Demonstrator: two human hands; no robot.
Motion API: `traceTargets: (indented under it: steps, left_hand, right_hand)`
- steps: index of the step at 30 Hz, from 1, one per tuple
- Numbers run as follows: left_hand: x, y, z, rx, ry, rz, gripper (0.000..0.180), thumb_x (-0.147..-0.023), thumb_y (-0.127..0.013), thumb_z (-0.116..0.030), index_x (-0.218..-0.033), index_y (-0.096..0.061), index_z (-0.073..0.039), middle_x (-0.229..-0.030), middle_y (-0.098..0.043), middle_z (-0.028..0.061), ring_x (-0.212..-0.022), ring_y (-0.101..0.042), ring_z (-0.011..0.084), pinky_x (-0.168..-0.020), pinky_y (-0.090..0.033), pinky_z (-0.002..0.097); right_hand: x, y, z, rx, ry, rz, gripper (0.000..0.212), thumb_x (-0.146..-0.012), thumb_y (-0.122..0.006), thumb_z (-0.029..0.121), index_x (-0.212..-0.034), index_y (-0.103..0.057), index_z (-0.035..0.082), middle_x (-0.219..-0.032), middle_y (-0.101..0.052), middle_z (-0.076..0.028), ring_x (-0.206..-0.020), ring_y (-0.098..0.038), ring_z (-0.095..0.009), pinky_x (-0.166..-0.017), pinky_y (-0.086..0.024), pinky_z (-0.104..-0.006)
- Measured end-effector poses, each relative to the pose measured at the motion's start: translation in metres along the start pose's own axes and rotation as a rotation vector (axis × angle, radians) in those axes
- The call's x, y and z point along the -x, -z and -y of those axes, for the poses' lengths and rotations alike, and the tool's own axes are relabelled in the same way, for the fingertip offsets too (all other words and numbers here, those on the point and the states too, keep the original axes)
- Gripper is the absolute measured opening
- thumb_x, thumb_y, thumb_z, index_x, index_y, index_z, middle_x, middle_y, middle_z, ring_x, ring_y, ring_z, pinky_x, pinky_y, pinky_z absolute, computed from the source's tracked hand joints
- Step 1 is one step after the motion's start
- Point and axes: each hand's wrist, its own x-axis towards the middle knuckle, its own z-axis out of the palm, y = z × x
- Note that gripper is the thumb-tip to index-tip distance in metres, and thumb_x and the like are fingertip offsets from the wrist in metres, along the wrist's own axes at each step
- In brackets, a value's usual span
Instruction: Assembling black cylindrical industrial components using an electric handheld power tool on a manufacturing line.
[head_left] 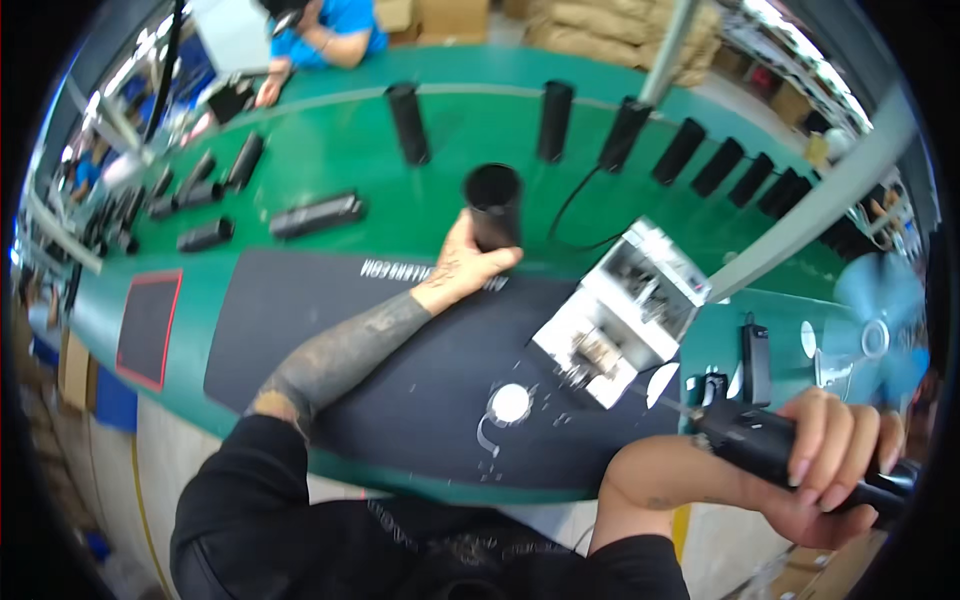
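My left hand (468, 262) is wrapped round a black cylinder (494, 198), which stands nearly upright beyond the dark mat, its dark round top turned up toward me. At the right, my right hand (835, 455) grips a black electric screwdriver (750, 436). Its thin metal bit points left, toward a white screw feeder box (632, 310). The box sits tilted on the mat's right part, its top open over small mechanical parts. Lying on the mat are a white round piece (511, 403) and several tiny bits too small to name.
Several black cylinders (555, 122) stand in a row along the far side of the green table (330, 130). More cylinders (318, 214) lie at the left. A grey post (790, 210) and a blue fan (874, 338) are at the right. Across the table sits a person (340, 40) in blue.
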Motion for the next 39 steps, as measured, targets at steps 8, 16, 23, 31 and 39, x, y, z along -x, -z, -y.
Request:
traceTargets:
  steps: [8, 16, 23, 31, 39]
  left_hand:
    - [0.073, 0.033, 0.060, -0.216, -0.452, 0.062, 0.060, -0.056, -0.077, -0.004, -0.111, -0.053, -0.008, -0.108, -0.055, 0.0074, -0.098, -0.056, 0.0232, -0.086, -0.045, 0.0330]
    - [0.075, 0.028, 0.080, -0.115, -0.481, 0.116, 0.062, -0.056, -0.078, -0.004, -0.112, -0.052, -0.009, -0.108, -0.055, 0.0066, -0.097, -0.056, 0.0226, -0.086, -0.045, 0.0330]
    - [0.073, 0.016, 0.083, -0.064, -0.437, 0.105, 0.062, -0.057, -0.079, -0.005, -0.113, -0.052, -0.009, -0.108, -0.055, 0.0063, -0.095, -0.057, 0.0220, -0.085, -0.045, 0.0326]
    - [0.073, 0.013, 0.078, -0.076, -0.395, 0.102, 0.061, -0.058, -0.079, -0.006, -0.113, -0.051, -0.008, -0.108, -0.055, 0.0070, -0.094, -0.056, 0.0219, -0.084, -0.045, 0.0324]
    - [0.074, 0.010, 0.059, -0.188, -0.530, 0.116, 0.061, -0.059, -0.077, -0.005, -0.114, -0.051, -0.007, -0.108, -0.055, 0.0090, -0.095, -0.056, 0.0242, -0.084, -0.046, 0.0338]
  right_hand:
    - [0.063, -0.023, -0.083, 0.005, -0.190, -0.023, 0.036, -0.069, -0.072, 0.024, -0.096, -0.053, 0.010, -0.065, -0.057, 0.008, -0.049, -0.053, -0.003, -0.056, -0.043, -0.0196]
    - [0.074, -0.025, -0.132, 0.264, -0.173, 0.237, 0.041, -0.075, -0.065, 0.035, -0.106, -0.054, 0.011, -0.077, -0.057, 0.007, -0.061, -0.053, -0.005, -0.066, -0.037, -0.0250]
    - [0.075, -0.009, -0.155, 0.304, -0.276, 0.424, 0.044, -0.083, -0.056, 0.031, -0.121, -0.046, 0.011, -0.081, -0.052, 0.000, -0.064, -0.050, -0.011, -0.068, -0.037, -0.0283]
    - [0.071, -0.007, -0.163, 0.312, -0.276, 0.428, 0.039, -0.086, -0.053, 0.024, -0.121, -0.045, 0.010, -0.081, -0.052, -0.002, -0.063, -0.049, -0.013, -0.067, -0.039, -0.0302]
    - [0.065, -0.011, -0.166, 0.318, -0.271, 0.411, 0.033, -0.088, -0.052, 0.016, -0.119, -0.046, 0.008, -0.079, -0.052, -0.004, -0.062, -0.049, -0.014, -0.064, -0.041, -0.0321]
